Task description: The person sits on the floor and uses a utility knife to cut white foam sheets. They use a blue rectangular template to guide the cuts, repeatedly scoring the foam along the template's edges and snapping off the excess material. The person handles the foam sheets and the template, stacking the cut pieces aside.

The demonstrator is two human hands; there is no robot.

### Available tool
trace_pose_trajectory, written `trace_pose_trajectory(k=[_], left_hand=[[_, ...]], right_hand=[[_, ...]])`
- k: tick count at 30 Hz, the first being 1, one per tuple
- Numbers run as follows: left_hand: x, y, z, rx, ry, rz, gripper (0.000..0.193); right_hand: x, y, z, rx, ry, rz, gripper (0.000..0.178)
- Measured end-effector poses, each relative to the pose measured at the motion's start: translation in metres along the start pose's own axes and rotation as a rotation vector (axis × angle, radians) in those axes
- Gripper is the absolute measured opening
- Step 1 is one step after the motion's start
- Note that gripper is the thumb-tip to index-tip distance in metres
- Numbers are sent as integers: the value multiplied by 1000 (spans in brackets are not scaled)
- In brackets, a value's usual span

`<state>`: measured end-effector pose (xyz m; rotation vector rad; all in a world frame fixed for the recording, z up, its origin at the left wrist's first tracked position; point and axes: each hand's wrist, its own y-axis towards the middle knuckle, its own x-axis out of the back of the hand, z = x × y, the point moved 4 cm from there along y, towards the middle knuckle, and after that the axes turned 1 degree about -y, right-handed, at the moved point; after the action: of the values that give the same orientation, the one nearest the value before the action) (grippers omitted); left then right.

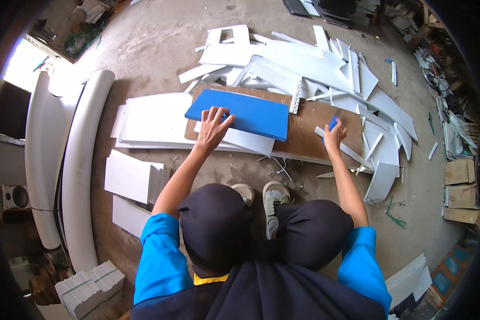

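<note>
My left hand (214, 128) grips the near edge of a flat blue board (250, 113), with its fingers bent over the top. The board lies at a slant over a brown sheet (325, 120) and a white sheet piece (248, 141), which shows along its near side. To the right, my right hand (334, 136) is closed around a small blue tool (333, 123); its working end cannot be made out. A narrow white strip (352, 154) lies beneath that hand, and a speckled white strip (296, 96) touches the board's right end.
White offcuts (298, 64) are heaped beyond the brown sheet. White panels (154, 120) are stacked to its left, with smaller white boards (128, 178) nearer me. Big white rolls (88, 160) stand at far left. Cardboard boxes (460, 172) line the right side.
</note>
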<state>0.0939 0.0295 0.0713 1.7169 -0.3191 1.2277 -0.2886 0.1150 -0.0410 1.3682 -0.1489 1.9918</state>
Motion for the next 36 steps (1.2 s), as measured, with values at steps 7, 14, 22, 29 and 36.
trace_pose_trajectory(k=[7, 14, 22, 29, 36], left_hand=[[-35, -54, 18, 144, -206, 279, 57], [-66, -54, 119, 667, -408, 122, 44], [-86, -59, 131, 878, -657, 157, 34], [-70, -64, 138, 996, -626, 190, 36], [-79, -75, 135, 1014, -647, 205, 38]], right_hand=[[-40, -65, 55, -255, 647, 559, 50], [-51, -86, 101, -257, 734, 424, 50], [-52, -75, 126, -190, 758, 448, 51], [-43, -75, 152, -199, 729, 463, 47], [-46, -73, 142, -284, 697, 503, 50]])
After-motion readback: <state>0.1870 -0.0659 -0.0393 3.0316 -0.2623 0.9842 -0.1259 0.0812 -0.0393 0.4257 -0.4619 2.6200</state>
